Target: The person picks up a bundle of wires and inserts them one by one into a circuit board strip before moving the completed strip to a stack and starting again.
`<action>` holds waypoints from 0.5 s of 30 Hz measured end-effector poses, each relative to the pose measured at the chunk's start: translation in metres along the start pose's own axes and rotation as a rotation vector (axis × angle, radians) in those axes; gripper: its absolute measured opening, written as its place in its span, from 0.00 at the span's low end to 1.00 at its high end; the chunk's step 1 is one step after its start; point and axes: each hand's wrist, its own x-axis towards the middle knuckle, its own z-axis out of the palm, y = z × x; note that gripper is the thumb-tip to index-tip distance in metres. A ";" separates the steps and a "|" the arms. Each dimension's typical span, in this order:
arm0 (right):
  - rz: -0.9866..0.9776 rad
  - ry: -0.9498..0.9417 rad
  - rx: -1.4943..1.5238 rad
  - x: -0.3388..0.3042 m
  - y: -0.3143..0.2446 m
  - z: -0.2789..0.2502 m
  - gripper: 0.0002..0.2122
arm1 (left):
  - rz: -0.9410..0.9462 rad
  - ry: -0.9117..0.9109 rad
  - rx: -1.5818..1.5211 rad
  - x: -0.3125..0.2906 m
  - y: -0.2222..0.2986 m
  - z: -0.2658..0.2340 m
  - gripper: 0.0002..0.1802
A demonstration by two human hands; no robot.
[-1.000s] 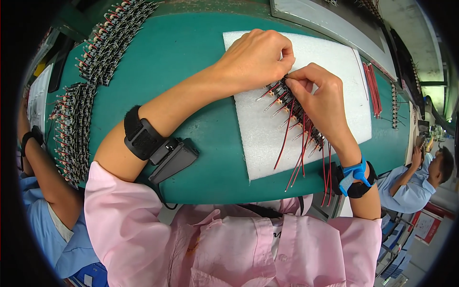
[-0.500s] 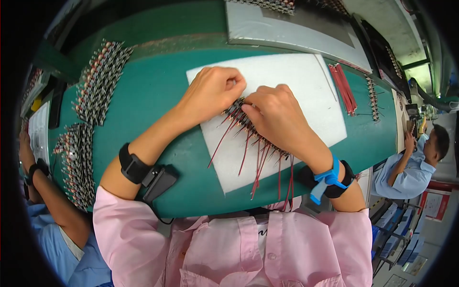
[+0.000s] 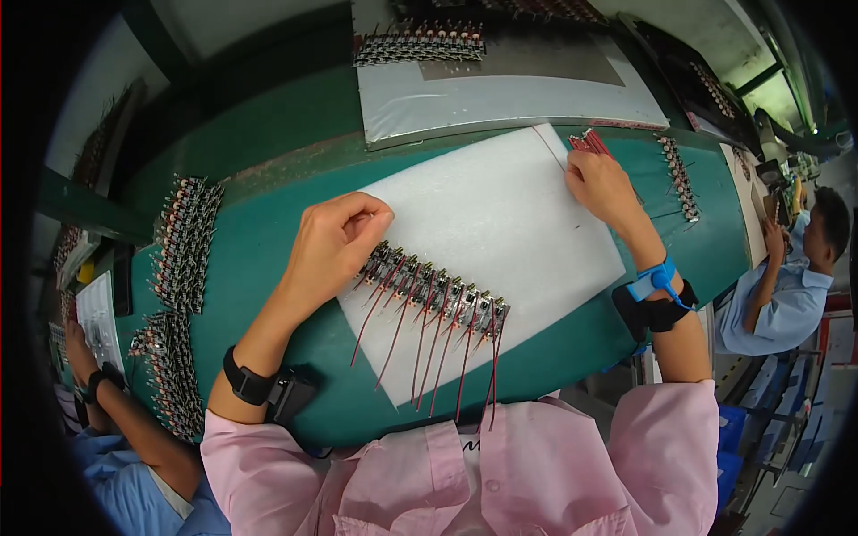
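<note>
My left hand (image 3: pixel 338 239) is closed, thumb against curled fingers, by the left end of a strip of small circuit boards (image 3: pixel 438 290). What its fingertips pinch, if anything, is hidden. The strip slants across a white foam sheet (image 3: pixel 483 196), and several dark red wires (image 3: pixel 420 357) hang from its near side. At the sheet's far right corner, my right hand (image 3: pixel 603 186) is over a bundle of red wires (image 3: pixel 590 141). Its fingers are curled and their tips hidden, so I cannot see whether they grip a wire. A thin loose wire (image 3: pixel 550 147) lies on the foam beside it.
Stacked board strips (image 3: pixel 186 246) line the green table's (image 3: pixel 259 237) left side. Another strip (image 3: pixel 679 179) lies right of the wires. Behind the foam stands a silver-white panel (image 3: pixel 527 98) bearing more strips (image 3: pixel 420 43). Co-workers in blue sit at left (image 3: pixel 143 438) and right (image 3: pixel 778 277).
My right hand has left the board strip and moved right to the red wire bundle. My left hand remains by the strip's left end. The whole view has shifted.
</note>
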 end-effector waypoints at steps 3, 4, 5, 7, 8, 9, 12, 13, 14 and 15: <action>-0.023 -0.087 0.059 0.003 0.001 -0.006 0.06 | -0.011 -0.002 0.041 0.002 0.002 -0.002 0.08; -0.018 -0.081 0.060 0.001 0.001 -0.010 0.06 | -0.014 -0.004 0.039 0.000 0.001 -0.002 0.08; -0.006 -0.156 0.125 -0.003 0.000 -0.016 0.06 | -0.017 -0.007 0.036 -0.002 -0.001 -0.002 0.08; 0.003 -0.311 0.259 -0.008 -0.001 -0.023 0.07 | -0.023 -0.002 0.035 -0.005 -0.002 -0.003 0.08; 0.012 -0.306 0.256 -0.008 0.007 -0.025 0.07 | -0.024 0.011 0.021 -0.004 -0.002 -0.003 0.08; 0.083 -0.210 0.185 -0.003 0.023 -0.024 0.09 | -0.027 0.025 0.008 -0.004 -0.002 -0.003 0.08; 0.236 -0.018 0.035 0.003 0.065 -0.018 0.12 | -0.018 0.020 -0.002 -0.004 0.003 0.001 0.08; 0.257 -0.044 0.017 0.004 0.075 -0.012 0.13 | -0.012 0.016 0.012 -0.003 0.006 0.002 0.07; 0.275 -0.069 -0.003 0.005 0.081 -0.007 0.14 | -0.008 0.014 0.024 -0.003 0.009 0.001 0.07; 0.293 -0.095 -0.024 0.007 0.087 -0.002 0.15 | -0.004 0.013 0.025 -0.003 0.011 0.001 0.07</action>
